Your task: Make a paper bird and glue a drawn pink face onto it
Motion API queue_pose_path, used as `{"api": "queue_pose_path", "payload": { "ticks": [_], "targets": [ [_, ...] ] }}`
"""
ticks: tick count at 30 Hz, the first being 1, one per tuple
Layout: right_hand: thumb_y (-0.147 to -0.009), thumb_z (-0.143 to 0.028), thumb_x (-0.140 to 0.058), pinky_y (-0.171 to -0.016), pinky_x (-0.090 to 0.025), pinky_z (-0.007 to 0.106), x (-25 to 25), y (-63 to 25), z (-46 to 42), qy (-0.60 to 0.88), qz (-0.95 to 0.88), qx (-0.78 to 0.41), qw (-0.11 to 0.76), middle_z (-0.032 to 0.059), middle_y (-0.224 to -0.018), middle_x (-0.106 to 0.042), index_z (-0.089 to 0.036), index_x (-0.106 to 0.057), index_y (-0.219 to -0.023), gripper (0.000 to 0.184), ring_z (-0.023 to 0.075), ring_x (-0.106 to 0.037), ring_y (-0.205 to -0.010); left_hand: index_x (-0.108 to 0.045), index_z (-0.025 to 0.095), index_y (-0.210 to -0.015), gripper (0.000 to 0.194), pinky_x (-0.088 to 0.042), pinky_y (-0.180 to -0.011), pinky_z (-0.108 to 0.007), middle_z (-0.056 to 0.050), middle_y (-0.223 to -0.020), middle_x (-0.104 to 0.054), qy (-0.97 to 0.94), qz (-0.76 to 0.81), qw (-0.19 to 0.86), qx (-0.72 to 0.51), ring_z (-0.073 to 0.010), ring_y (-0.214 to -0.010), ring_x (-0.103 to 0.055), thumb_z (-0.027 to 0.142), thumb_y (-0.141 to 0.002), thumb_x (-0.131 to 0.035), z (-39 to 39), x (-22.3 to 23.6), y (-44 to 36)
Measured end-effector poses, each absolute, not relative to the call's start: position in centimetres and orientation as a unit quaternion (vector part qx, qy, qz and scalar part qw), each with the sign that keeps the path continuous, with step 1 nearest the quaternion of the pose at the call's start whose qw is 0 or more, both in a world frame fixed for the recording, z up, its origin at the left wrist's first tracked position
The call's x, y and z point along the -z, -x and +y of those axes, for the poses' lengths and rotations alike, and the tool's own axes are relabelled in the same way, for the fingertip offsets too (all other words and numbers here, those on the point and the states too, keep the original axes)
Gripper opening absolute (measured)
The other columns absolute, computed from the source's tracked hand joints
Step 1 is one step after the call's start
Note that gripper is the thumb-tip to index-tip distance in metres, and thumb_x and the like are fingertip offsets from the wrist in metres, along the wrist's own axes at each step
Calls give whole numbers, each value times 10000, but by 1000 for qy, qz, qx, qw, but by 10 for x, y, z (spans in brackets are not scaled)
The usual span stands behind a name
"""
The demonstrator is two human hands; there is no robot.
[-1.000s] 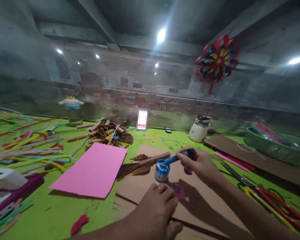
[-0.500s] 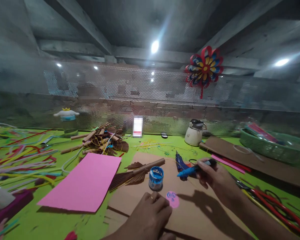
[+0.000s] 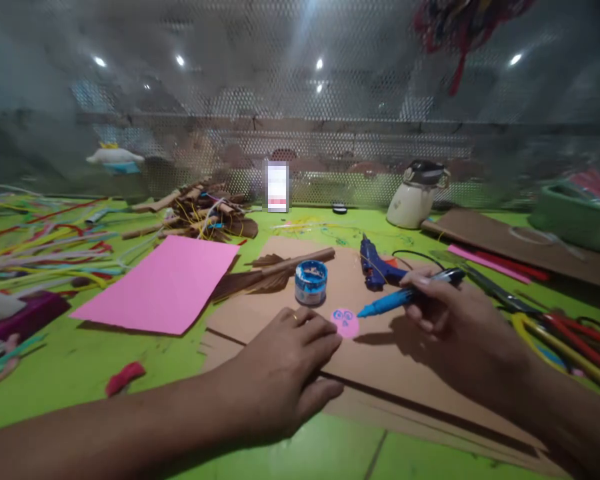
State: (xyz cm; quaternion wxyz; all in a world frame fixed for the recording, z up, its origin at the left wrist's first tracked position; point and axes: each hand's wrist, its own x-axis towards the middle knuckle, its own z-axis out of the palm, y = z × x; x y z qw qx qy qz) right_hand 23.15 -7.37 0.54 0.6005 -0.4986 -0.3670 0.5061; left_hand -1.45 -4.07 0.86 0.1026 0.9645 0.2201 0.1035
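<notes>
My right hand (image 3: 465, 323) grips a blue marker pen (image 3: 387, 303), its tip just right of a small pink paper circle (image 3: 351, 329) and apart from it. Blue eye shapes and a small mark below them show on the circle. My left hand (image 3: 280, 363) lies palm down with fingers stretched out, the fingertips at the circle's left edge. Both hands are over a brown cardboard sheet (image 3: 405, 370). Just behind the circle stands an uncapped jar of blue paint (image 3: 311, 292).
A blue glue gun (image 3: 377, 270) lies behind the marker. Scissors (image 3: 545, 320) rest at right, pink paper (image 3: 160, 287) at left. Farther back are a bundle of brown sticks (image 3: 205, 213), a cream jug (image 3: 413, 200) and a green basket (image 3: 575, 213). Coloured stems (image 3: 40, 253) cover the left side.
My view has tilted down. My right hand has brought the marker pen closer to the pink circle. The left hand stays beside the circle, its fingers now more stretched out.
</notes>
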Motion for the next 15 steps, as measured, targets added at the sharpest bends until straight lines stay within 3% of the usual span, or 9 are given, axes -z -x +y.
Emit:
{"api": "queue_pose_path", "payload": {
  "ticks": [6, 15],
  "targets": [
    [-727, -383, -718, -384, -337, 197, -8, -227, -75, 528, -392, -459, 597, -25, -518, -557, -207, -581, -743, 223, 99, -446, -432, -579, 173, -1210, 354, -397, -949, -416, -95, -1221, -595, -967, 210, 91, -113, -251, -1109, -501, 375, -923, -533, -38, -5, 15],
    [-786, -348, -702, -378, -338, 202, 6, -227, -73, 527, -479, -432, 553, -41, -521, -559, -200, -595, -762, 184, 87, -442, -410, -591, 167, -1171, 318, -394, -969, -429, -105, -1212, -595, -969, 201, 82, -119, -260, -1128, -500, 358, -922, -540, -37, -4, 13]
  ]
}}
